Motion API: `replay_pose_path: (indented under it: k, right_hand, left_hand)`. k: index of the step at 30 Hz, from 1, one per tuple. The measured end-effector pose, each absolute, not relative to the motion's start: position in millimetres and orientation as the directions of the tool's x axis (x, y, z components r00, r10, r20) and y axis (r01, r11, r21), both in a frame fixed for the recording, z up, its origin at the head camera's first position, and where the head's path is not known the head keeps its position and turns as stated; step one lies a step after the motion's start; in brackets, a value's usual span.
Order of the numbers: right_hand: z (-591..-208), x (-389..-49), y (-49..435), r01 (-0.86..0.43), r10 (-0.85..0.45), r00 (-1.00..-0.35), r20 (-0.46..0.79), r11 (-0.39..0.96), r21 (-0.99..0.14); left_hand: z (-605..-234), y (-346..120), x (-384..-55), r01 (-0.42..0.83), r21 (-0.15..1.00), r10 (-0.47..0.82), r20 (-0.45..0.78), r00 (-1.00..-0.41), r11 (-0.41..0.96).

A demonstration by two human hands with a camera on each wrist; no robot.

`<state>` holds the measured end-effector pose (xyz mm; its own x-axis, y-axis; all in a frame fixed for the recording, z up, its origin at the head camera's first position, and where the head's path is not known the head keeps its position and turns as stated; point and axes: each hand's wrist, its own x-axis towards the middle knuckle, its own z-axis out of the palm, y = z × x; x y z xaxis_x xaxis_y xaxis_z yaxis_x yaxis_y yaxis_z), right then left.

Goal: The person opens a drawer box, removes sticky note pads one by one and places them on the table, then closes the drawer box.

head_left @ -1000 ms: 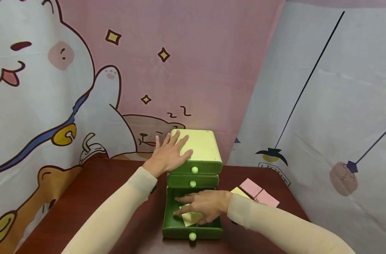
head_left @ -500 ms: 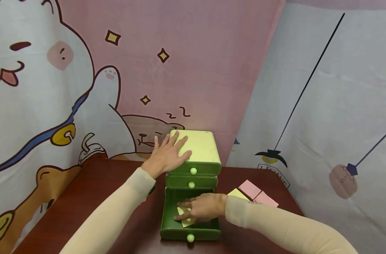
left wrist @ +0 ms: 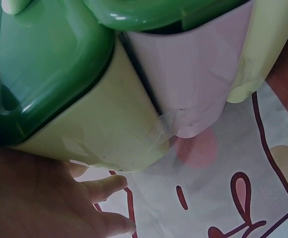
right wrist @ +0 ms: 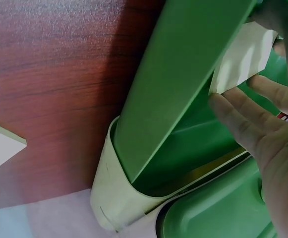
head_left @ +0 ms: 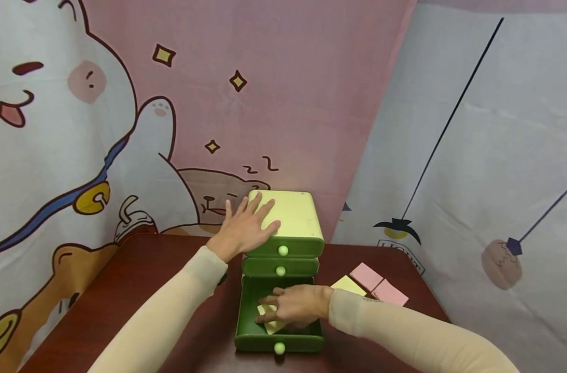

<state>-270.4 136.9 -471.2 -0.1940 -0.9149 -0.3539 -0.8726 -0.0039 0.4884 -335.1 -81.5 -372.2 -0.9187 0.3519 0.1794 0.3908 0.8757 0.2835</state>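
Note:
My left hand point(head_left: 246, 228) rests with spread fingers on the pale yellow top point(head_left: 296, 212) of a small drawer cabinet. In the left wrist view, that hand point(left wrist: 44, 193) lies along the cabinet's yellow casing point(left wrist: 104, 114). The bottom green drawer point(head_left: 257, 343) is pulled out, and my right hand point(head_left: 302, 303) reaches down into it. There my right hand grips a pale yellow sticky note pad point(head_left: 274, 327), partly hidden by the fingers. The right wrist view has the fingertips along the edges of the pad point(right wrist: 245, 59), which is tilted above the drawer floor.
Two pink sticky note pads point(head_left: 367, 276) and a yellow pad point(head_left: 349, 285) lie on the dark red table point(head_left: 171, 290), right of the cabinet. Above the pulled-out drawer are two closed ones, including the middle drawer point(head_left: 265, 267). A cartoon-printed cloth point(head_left: 302, 103) hangs behind.
My right hand's fingers have drawn in from a spread pose around the yellow pad, which shows less and has turned slightly. My left hand stays in place on the cabinet top.

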Motion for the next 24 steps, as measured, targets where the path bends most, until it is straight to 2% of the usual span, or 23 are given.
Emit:
replay_pose_path:
  k: [5, 12, 24]
  right_hand:
    - [-472, -271, 140, -0.895, -0.920, -0.220, -0.325, 0.058, 0.442]
    - [-471, -274, 144, -0.915, -0.928, -0.212, -0.307, 0.078, 0.396]
    - [-461, -275, 156, -0.937, -0.937, -0.291, -0.192, 0.239, 0.254]
  left_hand:
    - [-374, -81, -336, 0.394, 0.284, 0.356, 0.177, -0.917, 0.874]
    - [-374, -82, -336, 0.397, 0.287, 0.359, 0.178, -0.916, 0.872]
    - [-371, -82, -336, 0.403, 0.287, 0.363, 0.185, -0.913, 0.869]
